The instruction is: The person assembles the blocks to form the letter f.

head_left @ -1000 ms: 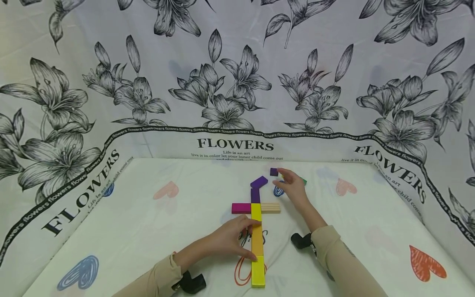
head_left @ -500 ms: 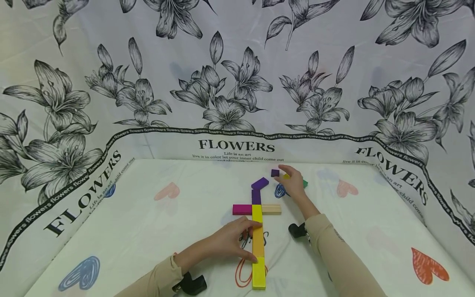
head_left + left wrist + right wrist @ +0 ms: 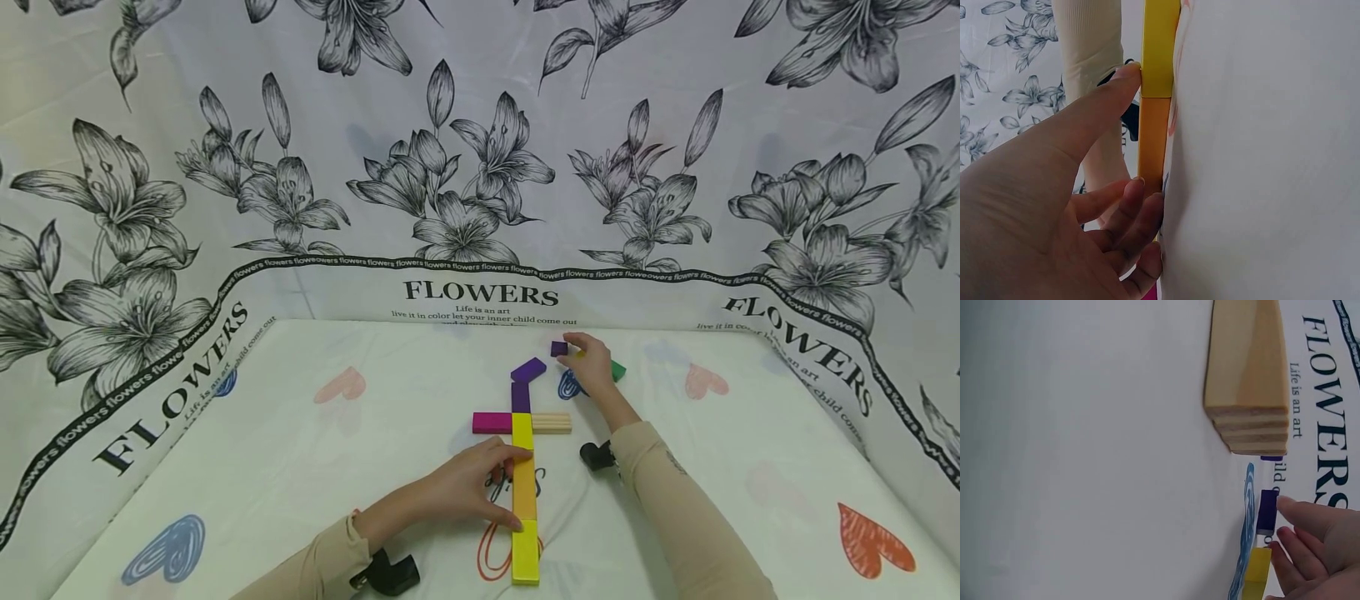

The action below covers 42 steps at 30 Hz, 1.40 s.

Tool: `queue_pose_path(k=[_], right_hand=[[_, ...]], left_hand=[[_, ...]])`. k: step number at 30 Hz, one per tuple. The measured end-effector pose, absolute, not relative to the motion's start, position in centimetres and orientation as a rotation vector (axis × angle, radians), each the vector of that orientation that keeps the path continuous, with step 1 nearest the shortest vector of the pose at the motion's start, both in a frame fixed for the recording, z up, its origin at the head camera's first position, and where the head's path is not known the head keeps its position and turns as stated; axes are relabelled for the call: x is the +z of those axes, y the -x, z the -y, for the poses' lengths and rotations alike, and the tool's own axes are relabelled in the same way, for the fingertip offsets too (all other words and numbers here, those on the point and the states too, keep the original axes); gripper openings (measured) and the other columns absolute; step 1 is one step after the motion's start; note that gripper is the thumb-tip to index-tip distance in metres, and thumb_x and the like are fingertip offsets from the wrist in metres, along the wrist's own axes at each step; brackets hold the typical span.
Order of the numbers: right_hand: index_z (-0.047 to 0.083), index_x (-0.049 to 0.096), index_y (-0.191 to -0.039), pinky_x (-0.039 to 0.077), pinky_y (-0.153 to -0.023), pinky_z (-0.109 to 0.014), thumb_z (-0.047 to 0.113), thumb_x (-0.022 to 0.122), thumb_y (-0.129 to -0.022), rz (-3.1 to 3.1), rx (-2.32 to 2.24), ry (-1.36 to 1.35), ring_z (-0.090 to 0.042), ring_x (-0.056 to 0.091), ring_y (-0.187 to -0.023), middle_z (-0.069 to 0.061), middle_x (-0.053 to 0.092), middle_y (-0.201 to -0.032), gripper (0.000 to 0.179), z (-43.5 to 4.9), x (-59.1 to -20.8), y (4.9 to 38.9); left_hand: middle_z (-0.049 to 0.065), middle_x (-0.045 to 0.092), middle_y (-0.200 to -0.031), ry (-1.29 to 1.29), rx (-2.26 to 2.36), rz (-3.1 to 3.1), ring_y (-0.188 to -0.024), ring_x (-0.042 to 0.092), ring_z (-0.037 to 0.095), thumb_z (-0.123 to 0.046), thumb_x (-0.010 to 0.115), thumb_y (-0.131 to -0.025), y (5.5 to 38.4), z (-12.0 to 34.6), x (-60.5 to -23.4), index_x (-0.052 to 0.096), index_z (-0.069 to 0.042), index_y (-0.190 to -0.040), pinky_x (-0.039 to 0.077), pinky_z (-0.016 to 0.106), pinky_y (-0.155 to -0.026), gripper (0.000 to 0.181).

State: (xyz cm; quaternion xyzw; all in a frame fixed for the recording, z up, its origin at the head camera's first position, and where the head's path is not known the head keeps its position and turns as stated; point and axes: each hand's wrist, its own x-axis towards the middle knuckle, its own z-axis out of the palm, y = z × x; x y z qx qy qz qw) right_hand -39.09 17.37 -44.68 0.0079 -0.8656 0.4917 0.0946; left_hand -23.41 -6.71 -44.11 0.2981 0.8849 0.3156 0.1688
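Note:
In the head view, my left hand rests along the left side of a column of blocks. Its thumb touches the front yellow block, and its index finger reaches the far yellow block. An orange block lies between them; my other left fingers bend loosely beside it. At the back, my right hand pinches a small purple block by its right end with thumb and index finger. In the right wrist view, a yellow block lies just under my right fingers.
Two purple blocks make a bent line beyond the column. A magenta block and a plain wooden block lie across its top. Part of a green block shows behind my right hand. A flowered cloth wall rises behind.
My right hand has moved slightly left, and its thumb and index finger have closed in on the small purple block. The left hand has stayed in place.

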Motion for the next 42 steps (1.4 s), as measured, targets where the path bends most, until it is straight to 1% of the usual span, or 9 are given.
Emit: queue_pose_path(k=[8,16,21,25,42], right_hand=[[0.001,0.057,-0.131,0.037,-0.113,-0.042,-0.001,0.068,-0.086,2.618,1.387,-0.007,-0.034,0.049,-0.134,-0.018,0.056,-0.138,0.046,-17.29,-44.96,39.35],[0.0,0.057,-0.129,0.039,-0.111,-0.043,-0.002,0.066,-0.088,2.623,1.36,-0.011,-0.035,0.052,-0.129,-0.02,0.058,-0.135,0.042,-17.17,-44.94,39.39],[-0.001,0.059,-0.126,0.04,-0.11,-0.044,-0.004,0.066,-0.087,2.599,1.382,-0.039,-0.035,0.055,-0.127,-0.02,0.061,-0.131,0.04,-17.1,-44.79,39.22],[0.001,0.062,-0.122,0.039,-0.11,-0.045,-0.005,0.067,-0.086,2.592,1.373,-0.037,-0.034,0.057,-0.123,-0.019,0.064,-0.127,0.037,-17.12,-44.79,39.24],[-0.001,0.063,-0.117,0.042,-0.107,-0.045,-0.005,0.068,-0.084,2.603,1.278,-0.06,-0.034,0.061,-0.116,-0.02,0.066,-0.121,0.033,-17.16,-45.23,39.65]], left_hand=[[-0.009,0.049,-0.1,-0.835,0.903,-2.508,-0.089,0.047,0.003,-0.046,0.085,-0.069,23.48,6.65,-44.17,0.05,-0.03,-0.139,0.045,0.015,-0.075,0.08],[-0.009,0.049,-0.1,-0.84,0.913,-2.501,-0.088,0.047,0.004,-0.046,0.085,-0.069,23.49,6.7,-44.22,0.051,-0.03,-0.139,0.045,0.015,-0.075,0.079],[-0.009,0.049,-0.101,-0.863,0.908,-2.506,-0.089,0.047,0.004,-0.048,0.084,-0.07,23.48,6.8,-44.34,0.05,-0.03,-0.139,0.045,0.015,-0.076,0.08],[-0.01,0.049,-0.101,-0.87,0.909,-2.505,-0.09,0.047,0.004,-0.048,0.084,-0.07,23.52,6.85,-44.34,0.05,-0.03,-0.139,0.045,0.015,-0.076,0.08],[-0.01,0.05,-0.101,-0.874,0.909,-2.506,-0.09,0.047,0.004,-0.05,0.084,-0.069,23.59,6.83,-44.35,0.049,-0.031,-0.14,0.045,0.016,-0.076,0.08]])
